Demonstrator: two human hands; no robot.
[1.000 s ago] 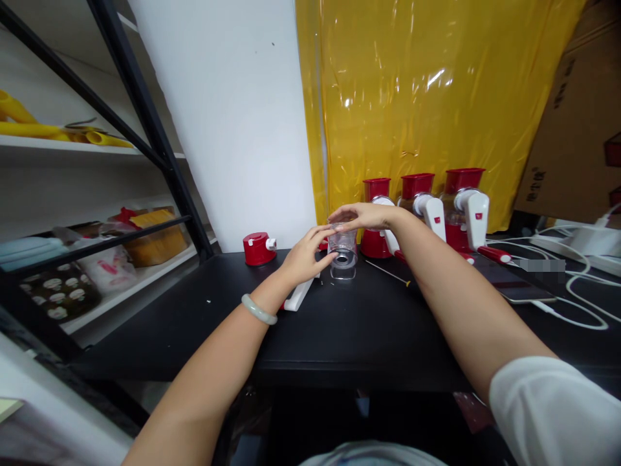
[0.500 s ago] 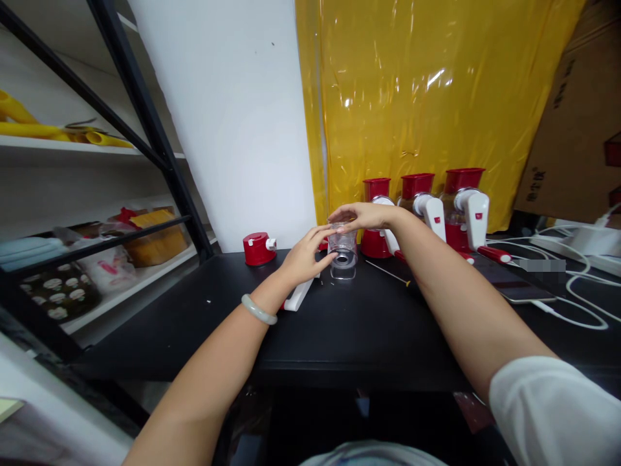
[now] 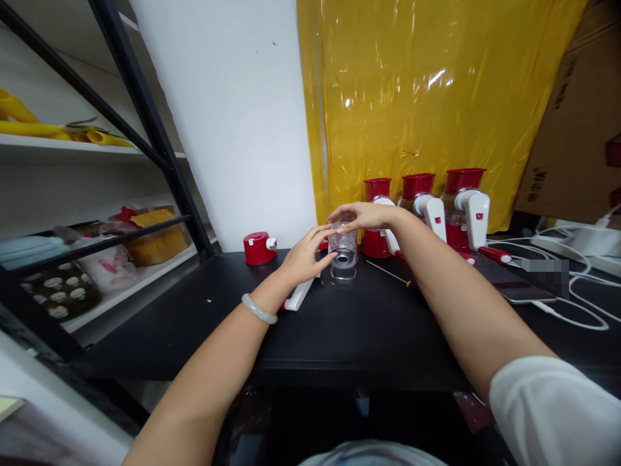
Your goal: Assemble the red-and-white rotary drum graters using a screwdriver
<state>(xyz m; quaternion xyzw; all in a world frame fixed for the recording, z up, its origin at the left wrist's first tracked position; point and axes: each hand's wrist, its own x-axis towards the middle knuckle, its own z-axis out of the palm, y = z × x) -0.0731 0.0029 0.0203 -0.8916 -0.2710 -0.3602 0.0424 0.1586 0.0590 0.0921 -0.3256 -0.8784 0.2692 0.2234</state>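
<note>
A clear plastic housing (image 3: 344,264) with a dark ring in its side stands on the black table (image 3: 339,330). My left hand (image 3: 306,259) grips its left side, thumb in front and fingers near the upper edge. From above, my right hand (image 3: 361,217) curls over its top with the fingertips on it. Partly behind my left hand lies a white crank handle (image 3: 299,296) with a red end. To the left sits a red base (image 3: 261,248) with a white knob. A thin rod with a yellow tip (image 3: 388,273) rests just right of the housing.
Several red-and-white rotary graters (image 3: 464,210) line the back of the table, partly behind my right arm. At right are a phone (image 3: 519,288), white cables (image 3: 587,317) and a carton (image 3: 565,136). A black-framed shelf (image 3: 167,152) stands left; a yellow plastic sheet (image 3: 412,84) hangs behind.
</note>
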